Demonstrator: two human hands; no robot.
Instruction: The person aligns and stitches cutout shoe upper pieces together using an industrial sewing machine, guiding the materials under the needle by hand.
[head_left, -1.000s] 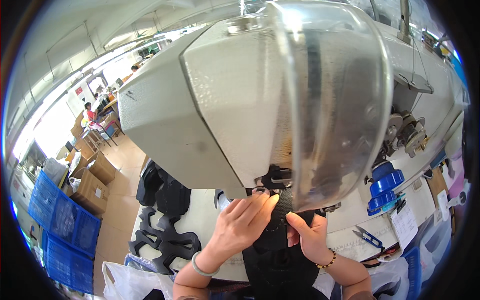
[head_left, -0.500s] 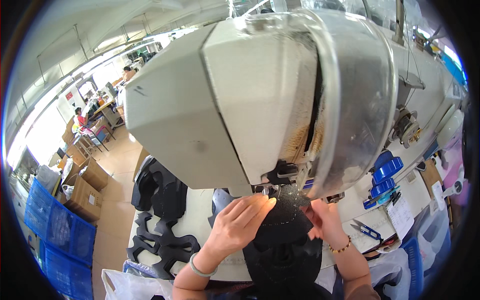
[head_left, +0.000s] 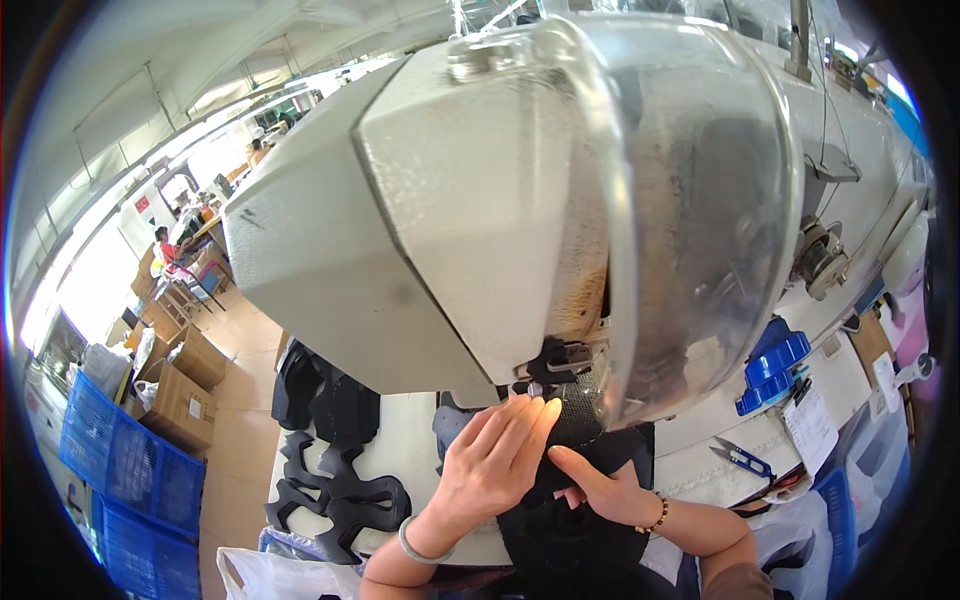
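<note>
A large pale sewing machine head point(head_left: 470, 220) with a clear curved cover point(head_left: 690, 220) fills the middle. Below its presser foot lies a black mesh piece point(head_left: 580, 405), joined to a larger black material piece point(head_left: 570, 545) that hangs toward me. My left hand point(head_left: 492, 458) rests beside the foot, fingers stretched and side by side, fingertips on the mesh; its thumb is hidden. Over the black material, my right hand point(head_left: 612, 492) has its thumb pointing left, apart from its loosely curled fingers. Nothing shows in its grasp.
Black cut-out pieces point(head_left: 345, 495) and dark moulded pieces point(head_left: 340, 405) lie at the left on the white table. Thread snips point(head_left: 742, 457), a written sheet point(head_left: 808, 425) and blue round parts point(head_left: 775, 365) are right. Blue crates point(head_left: 130, 450) and cardboard boxes point(head_left: 175, 400) stand on the floor.
My right hand has left the mesh's right edge and moved left and nearer to me, over the black material. The left hand stays by the foot. The view has shifted slightly.
</note>
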